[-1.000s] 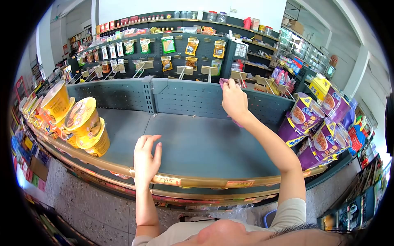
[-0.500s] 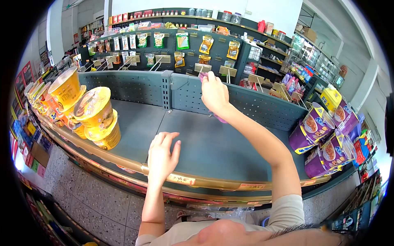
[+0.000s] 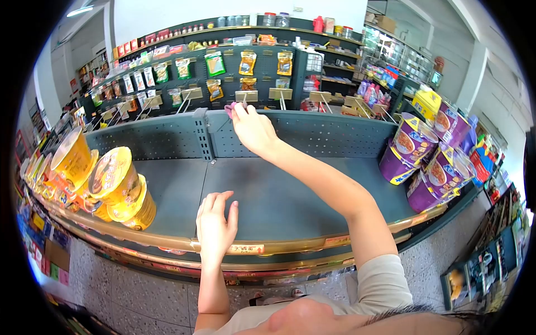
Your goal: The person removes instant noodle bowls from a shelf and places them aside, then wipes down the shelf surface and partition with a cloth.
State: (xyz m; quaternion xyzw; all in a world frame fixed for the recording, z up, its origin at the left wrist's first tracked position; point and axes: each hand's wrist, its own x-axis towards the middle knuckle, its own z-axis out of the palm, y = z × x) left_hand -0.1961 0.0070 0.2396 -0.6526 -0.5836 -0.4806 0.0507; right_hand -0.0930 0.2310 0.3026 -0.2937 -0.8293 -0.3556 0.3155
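Observation:
My right hand (image 3: pixel 254 129) grips a purple cloth (image 3: pixel 231 109) at the top edge of the shelf's perforated back panel (image 3: pixel 335 133). Most of the cloth is hidden beneath the fingers. Over the front of the dark shelf board (image 3: pixel 290 192), my left hand (image 3: pixel 216 223) is open, with its fingers stretched out and nothing held. Its palm lies close to the gold-coloured price rail (image 3: pixel 301 245); I cannot tell whether it touches the board.
Stacked yellow noodle cups (image 3: pixel 114 178) stand at the shelf's left end. Purple noodle tubs (image 3: pixel 413 139) are piled at the right, near a yellow jug (image 3: pixel 426 102). Hook ends (image 3: pixel 246 96) stick up behind the back panel. Farther off, snack bags (image 3: pixel 247 62) hang.
My right hand has slid left along the panel's top edge with the cloth, close to the upright post. The head view has shifted to the right. My left hand stays by the front rail.

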